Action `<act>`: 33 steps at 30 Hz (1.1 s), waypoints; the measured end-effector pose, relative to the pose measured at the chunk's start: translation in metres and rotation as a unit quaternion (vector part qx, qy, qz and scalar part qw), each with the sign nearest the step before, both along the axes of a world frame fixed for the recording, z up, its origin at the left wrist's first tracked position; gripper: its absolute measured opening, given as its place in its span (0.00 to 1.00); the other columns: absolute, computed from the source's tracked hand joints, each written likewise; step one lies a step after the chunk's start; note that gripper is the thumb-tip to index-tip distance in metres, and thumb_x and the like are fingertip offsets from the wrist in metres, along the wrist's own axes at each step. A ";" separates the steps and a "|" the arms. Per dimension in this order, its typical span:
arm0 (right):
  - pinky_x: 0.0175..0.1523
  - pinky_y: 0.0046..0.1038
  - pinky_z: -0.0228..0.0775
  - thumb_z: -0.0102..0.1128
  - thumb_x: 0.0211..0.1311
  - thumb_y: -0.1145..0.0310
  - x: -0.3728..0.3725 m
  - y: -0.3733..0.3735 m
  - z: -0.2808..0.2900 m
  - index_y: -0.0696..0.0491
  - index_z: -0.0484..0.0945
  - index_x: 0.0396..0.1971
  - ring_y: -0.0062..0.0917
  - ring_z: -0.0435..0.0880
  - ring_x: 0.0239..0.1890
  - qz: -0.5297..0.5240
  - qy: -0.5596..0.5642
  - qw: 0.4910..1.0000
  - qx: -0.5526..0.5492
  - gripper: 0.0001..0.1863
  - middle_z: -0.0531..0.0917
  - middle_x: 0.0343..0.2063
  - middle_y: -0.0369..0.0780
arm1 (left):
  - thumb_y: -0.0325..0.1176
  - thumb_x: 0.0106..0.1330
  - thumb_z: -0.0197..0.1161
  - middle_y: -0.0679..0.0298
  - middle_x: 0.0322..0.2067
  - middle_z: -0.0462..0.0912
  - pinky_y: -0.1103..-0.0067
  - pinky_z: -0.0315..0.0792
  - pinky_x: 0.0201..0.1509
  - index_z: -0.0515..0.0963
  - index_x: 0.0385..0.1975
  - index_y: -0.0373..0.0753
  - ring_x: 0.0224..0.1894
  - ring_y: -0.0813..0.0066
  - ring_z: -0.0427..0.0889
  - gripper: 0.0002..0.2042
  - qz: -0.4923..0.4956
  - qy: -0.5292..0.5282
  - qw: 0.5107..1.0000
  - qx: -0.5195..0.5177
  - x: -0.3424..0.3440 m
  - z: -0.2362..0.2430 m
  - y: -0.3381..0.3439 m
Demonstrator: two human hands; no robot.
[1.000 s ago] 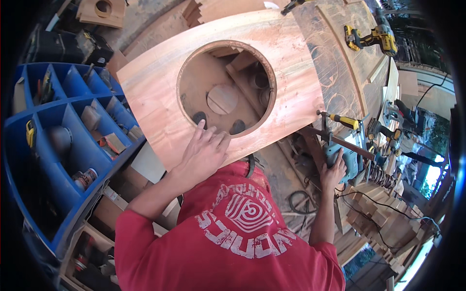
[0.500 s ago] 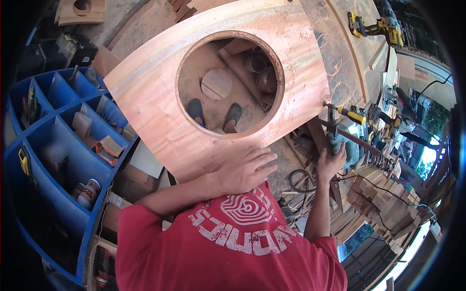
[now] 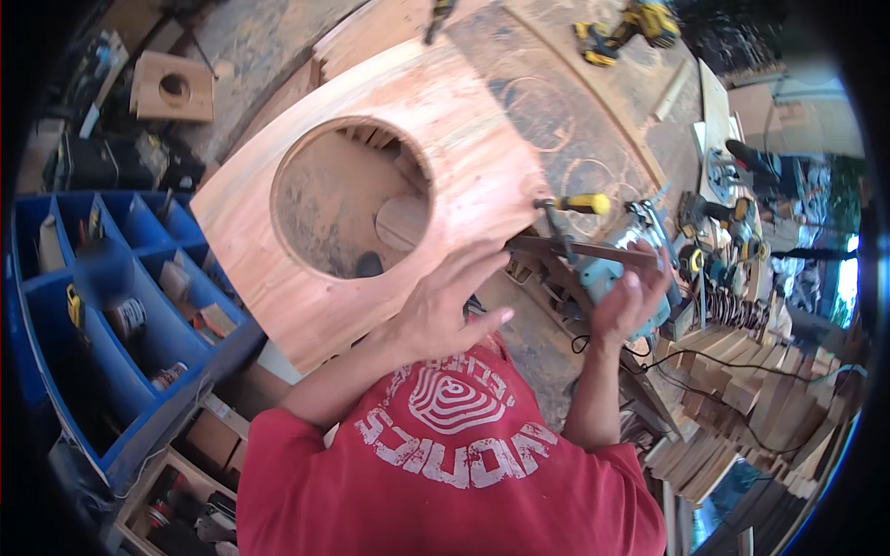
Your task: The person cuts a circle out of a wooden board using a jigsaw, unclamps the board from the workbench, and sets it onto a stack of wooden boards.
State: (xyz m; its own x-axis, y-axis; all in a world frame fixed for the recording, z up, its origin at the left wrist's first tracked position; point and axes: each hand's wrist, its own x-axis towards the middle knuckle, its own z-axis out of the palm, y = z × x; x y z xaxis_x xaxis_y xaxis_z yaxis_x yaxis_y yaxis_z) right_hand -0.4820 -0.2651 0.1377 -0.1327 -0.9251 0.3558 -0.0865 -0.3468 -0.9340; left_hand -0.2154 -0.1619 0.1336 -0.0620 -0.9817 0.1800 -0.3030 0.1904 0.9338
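A pale reddish wooden panel [image 3: 241,222] with a large round cutout lies ahead of me, its near edge by my shirt. My left hand [image 3: 445,301] is over the panel's near right edge, fingers stretched and thumb spread, holding nothing. At the panel's right corner sits a bar clamp [image 3: 586,203] with a yellow handle; its dark metal bar slants toward my right. My right hand [image 3: 632,301] is at that bar's outer end, thumb and fingers apart. Right beside it, partly hidden by the hand, is a teal power tool [image 3: 601,275].
A blue divided bin [image 3: 139,278] with tools and bottles stands at left. A yellow-black cordless drill [image 3: 640,28] lies on the dusty workbench [image 3: 556,102]. Stacked wood offcuts [image 3: 732,398] and a black cord [image 3: 742,371] are at right. Another clamp [image 3: 438,18] meets the panel's far corner.
My view has turned, so the panel and clamp appear farther left. My left hand has lifted and spread its fingers. My right hand has come up from the teal tool to the clamp bar.
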 end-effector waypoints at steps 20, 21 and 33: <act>0.76 0.44 0.57 0.60 0.68 0.70 0.034 0.029 0.018 0.66 0.55 0.72 0.44 0.70 0.68 0.198 0.082 0.944 -0.252 0.38 0.67 0.65 0.58 | 0.34 0.67 0.74 0.48 0.63 0.77 0.65 0.68 0.72 0.73 0.66 0.30 0.66 0.56 0.76 0.29 0.589 -0.197 0.783 -0.031 0.096 -0.075 0.055; 0.79 0.47 0.52 0.61 0.68 0.69 0.041 0.031 0.013 0.68 0.50 0.75 0.48 0.65 0.73 0.187 0.204 0.945 -0.176 0.42 0.63 0.70 0.60 | 0.36 0.68 0.73 0.48 0.63 0.77 0.64 0.67 0.73 0.72 0.66 0.28 0.66 0.55 0.76 0.30 0.621 -0.239 0.746 0.032 0.113 -0.065 0.090; 0.65 0.36 0.73 0.59 0.77 0.65 0.130 -0.023 -0.038 0.67 0.51 0.75 0.39 0.76 0.61 -0.130 0.101 0.986 0.022 0.38 0.70 0.63 0.55 | 0.36 0.70 0.71 0.54 0.58 0.83 0.69 0.79 0.62 0.73 0.66 0.30 0.57 0.65 0.85 0.28 0.513 0.369 0.750 0.197 0.149 -0.128 0.212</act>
